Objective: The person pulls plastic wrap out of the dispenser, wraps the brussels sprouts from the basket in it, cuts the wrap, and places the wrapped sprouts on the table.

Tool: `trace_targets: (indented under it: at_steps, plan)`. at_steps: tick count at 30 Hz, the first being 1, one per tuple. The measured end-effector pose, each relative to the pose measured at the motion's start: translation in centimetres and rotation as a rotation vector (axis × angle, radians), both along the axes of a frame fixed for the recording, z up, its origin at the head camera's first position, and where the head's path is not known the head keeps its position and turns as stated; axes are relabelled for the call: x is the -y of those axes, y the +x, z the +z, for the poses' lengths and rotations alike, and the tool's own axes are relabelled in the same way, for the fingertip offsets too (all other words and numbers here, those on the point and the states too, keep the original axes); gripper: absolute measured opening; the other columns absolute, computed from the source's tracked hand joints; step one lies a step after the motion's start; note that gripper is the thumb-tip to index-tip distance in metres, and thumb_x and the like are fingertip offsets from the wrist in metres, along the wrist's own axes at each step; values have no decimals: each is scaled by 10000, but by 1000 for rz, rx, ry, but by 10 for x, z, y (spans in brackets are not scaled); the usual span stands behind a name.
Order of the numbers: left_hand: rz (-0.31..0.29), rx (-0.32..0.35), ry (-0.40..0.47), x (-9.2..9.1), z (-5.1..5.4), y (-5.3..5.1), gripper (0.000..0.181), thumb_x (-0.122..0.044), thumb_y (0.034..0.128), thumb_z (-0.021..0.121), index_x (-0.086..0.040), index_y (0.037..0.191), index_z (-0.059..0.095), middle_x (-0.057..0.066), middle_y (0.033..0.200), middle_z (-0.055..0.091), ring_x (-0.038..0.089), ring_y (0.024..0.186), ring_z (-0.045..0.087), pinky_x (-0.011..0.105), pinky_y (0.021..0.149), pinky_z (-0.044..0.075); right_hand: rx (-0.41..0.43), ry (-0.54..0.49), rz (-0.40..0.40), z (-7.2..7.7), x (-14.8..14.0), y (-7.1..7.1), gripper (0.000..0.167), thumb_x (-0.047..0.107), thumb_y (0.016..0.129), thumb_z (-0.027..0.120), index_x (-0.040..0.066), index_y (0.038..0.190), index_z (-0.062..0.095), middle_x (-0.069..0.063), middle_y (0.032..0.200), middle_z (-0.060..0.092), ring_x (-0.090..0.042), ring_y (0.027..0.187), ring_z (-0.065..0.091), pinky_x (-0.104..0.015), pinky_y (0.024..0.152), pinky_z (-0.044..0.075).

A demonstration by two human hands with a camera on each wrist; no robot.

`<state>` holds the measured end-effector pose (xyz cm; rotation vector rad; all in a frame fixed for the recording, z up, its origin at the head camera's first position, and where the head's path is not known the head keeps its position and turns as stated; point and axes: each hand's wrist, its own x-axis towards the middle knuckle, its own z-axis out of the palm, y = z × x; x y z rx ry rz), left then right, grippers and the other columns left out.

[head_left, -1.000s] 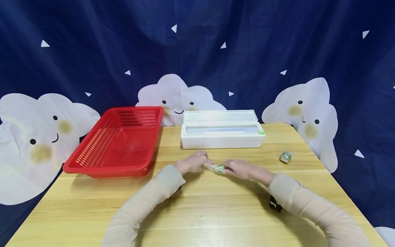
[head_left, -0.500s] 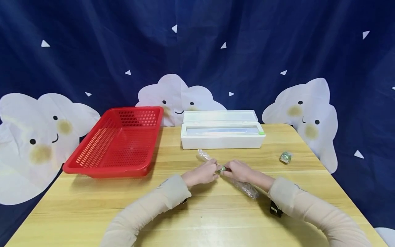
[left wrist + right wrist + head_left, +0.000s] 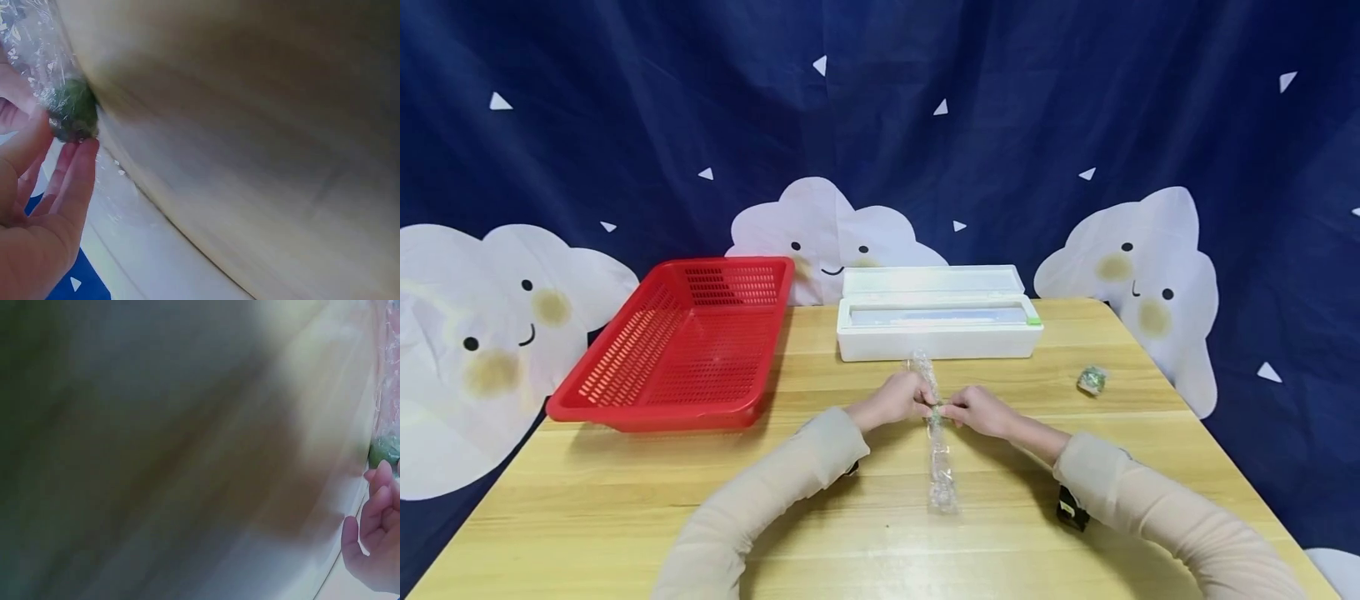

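A small round green thing lies in clear plastic wrap, which runs as a crumpled strip away from and toward me on the table. My left hand pinches the wrapped green thing from the left, its thumb and fingertips round it in the left wrist view. From the other side my right hand pinches at it too, fingertips nearly meeting the left ones. In the right wrist view the right hand shows curled fingers beside the green thing, partly cut off by the frame edge.
Behind my hands stands a white cling film box with its lid up and a green tab at the right. A red perforated basket is on the left. Another wrapped green ball sits on the wooden table at the right.
The plastic-wrapped strip has swung from slanting across the hands to pointing nearly straight toward me. My left hand has moved right, closer to my right hand, at the green thing.
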<state>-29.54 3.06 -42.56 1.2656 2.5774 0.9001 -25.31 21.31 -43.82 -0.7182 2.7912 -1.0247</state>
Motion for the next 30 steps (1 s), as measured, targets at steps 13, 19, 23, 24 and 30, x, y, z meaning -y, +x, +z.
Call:
trace_targets:
  at_steps: [13, 19, 23, 24, 30]
  plan:
    - [-18, 25, -8, -1, -3, -6, 196, -19, 715, 738, -9, 894, 659, 80, 857, 666, 160, 805, 640, 149, 706, 473, -208, 229, 301, -5, -8, 20, 236, 91, 864, 585, 29, 1081, 655, -6, 820, 596, -21, 639, 476, -170, 595, 434]
    - [-58, 15, -2, 0, -5, -11, 200, -33, 723, 731, -5, 918, 697, 87, 855, 692, 147, 768, 640, 146, 683, 474, -423, 397, 384, -8, -11, 26, 362, 78, 828, 620, 92, 1190, 610, 46, 777, 442, 4, 564, 305, -121, 517, 317]
    - [-75, 17, -10, -1, -6, -13, 123, -49, 715, 739, -12, 828, 707, 76, 822, 697, 124, 738, 639, 121, 654, 465, -530, 484, 431, -7, -11, 31, 363, 146, 834, 632, 166, 1196, 616, 58, 826, 450, -13, 628, 368, -183, 595, 362]
    - [-81, 8, -16, -1, -6, -14, 94, -52, 714, 743, -21, 796, 707, 68, 805, 697, 115, 729, 638, 118, 649, 463, -549, 504, 439, -7, -11, 32, 374, 161, 839, 627, 177, 1212, 605, 56, 853, 465, -17, 656, 405, -211, 623, 389]
    - [-99, 11, -57, -2, -2, -15, 33, 10, 729, 717, -20, 735, 705, 67, 799, 698, 129, 735, 644, 122, 654, 469, -546, 575, 395, -6, -7, 36, 536, 226, 885, 567, 153, 1387, 393, 16, 984, 520, -96, 851, 544, -364, 793, 447]
